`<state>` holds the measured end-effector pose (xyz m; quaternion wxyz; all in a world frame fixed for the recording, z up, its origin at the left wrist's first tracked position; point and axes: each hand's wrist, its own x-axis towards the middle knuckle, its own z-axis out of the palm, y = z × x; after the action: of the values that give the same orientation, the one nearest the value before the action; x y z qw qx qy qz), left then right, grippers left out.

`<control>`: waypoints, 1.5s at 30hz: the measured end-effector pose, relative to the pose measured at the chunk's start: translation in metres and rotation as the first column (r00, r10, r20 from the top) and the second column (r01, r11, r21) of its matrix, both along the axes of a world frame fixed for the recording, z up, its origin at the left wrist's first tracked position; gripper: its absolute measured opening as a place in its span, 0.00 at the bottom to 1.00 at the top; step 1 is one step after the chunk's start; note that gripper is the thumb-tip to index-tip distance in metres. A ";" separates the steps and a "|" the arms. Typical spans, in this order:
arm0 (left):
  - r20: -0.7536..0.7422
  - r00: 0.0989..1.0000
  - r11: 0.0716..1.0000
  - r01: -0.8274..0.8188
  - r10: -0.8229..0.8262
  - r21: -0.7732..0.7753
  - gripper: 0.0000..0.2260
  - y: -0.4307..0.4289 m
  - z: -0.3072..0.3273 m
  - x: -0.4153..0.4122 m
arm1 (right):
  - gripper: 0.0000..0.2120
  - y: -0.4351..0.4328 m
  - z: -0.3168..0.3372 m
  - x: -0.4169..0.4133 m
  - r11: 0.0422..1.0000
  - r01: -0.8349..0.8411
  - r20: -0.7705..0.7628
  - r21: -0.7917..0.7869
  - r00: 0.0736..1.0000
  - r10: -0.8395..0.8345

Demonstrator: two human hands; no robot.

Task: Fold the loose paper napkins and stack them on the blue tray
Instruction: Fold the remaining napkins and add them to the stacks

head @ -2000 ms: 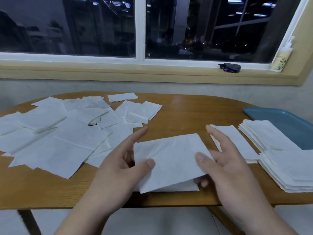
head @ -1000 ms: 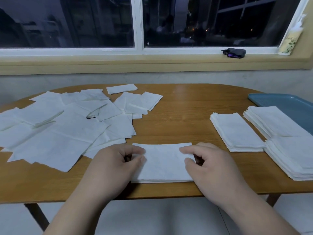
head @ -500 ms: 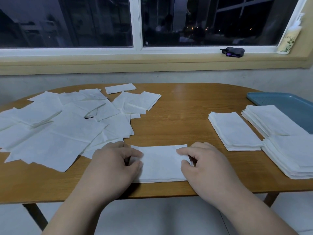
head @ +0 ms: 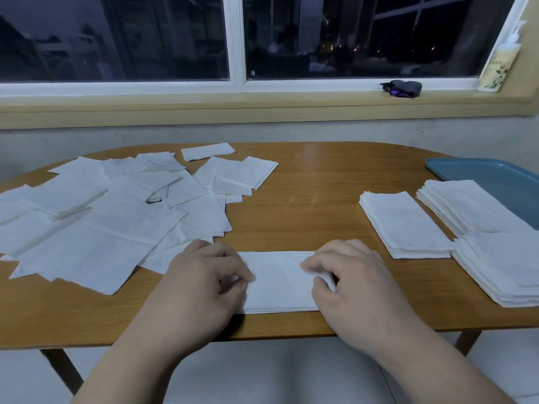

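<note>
- Pinching napkin (head: 280, 282) ends, left hand (head: 204, 282) and right hand (head: 354, 277) grips clamp it to the counter (head: 315, 199), likely for creasing.
- At right, stacks (head: 405, 225) wait by blue tray (head: 495, 174).

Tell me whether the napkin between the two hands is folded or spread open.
Folded: the white paper napkin between the left hand and right hand is a narrow strip, layered along its near edge, both ends pinched.

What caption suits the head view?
Left hand and right hand pinch a folded napkin between loose napkins and folded stacks.
</note>
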<state>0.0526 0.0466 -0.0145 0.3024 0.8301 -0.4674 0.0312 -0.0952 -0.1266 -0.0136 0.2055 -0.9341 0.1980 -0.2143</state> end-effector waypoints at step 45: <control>-0.318 0.922 0.940 -0.287 0.219 -0.185 0.06 0.016 0.015 0.031 | 0.17 -0.052 0.038 0.250 0.997 0.059 -0.291 -0.041 0.954 -0.068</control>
<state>0.0835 0.0630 0.0004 0.4548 0.8390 -0.2987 0.0003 0.1550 -0.1791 0.0243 0.1523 -0.9518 0.2526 -0.0837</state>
